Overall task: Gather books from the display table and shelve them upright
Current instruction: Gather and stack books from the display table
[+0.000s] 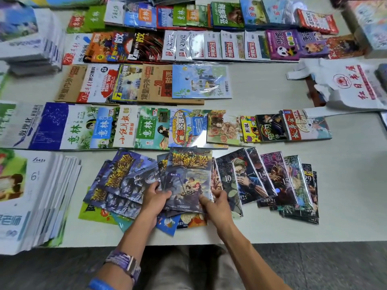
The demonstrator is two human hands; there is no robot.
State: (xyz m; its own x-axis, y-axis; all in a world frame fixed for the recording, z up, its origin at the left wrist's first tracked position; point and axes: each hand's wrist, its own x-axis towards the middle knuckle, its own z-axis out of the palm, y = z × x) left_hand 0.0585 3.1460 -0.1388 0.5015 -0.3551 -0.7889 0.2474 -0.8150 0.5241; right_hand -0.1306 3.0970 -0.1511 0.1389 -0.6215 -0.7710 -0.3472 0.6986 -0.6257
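A small stack of dark-covered adventure books [188,178] lies near the front edge of the white display table [345,185]. My left hand [156,197] grips the stack's lower left corner, thumb on the top cover. My right hand [215,203] grips its lower right corner, fingers curled over the edge. More books of the same series [123,181] fan out to the left. A row of numbered manga volumes [266,181] overlaps to the right. Colourful thin booklets [167,223] lie under the stack.
Rows of magazines [146,126] cover the table behind. Tall piles of white journals [41,197] stand at the front left and back left. A white plastic bag with red print [351,84] lies at the right. Grey floor shows below the table edge.
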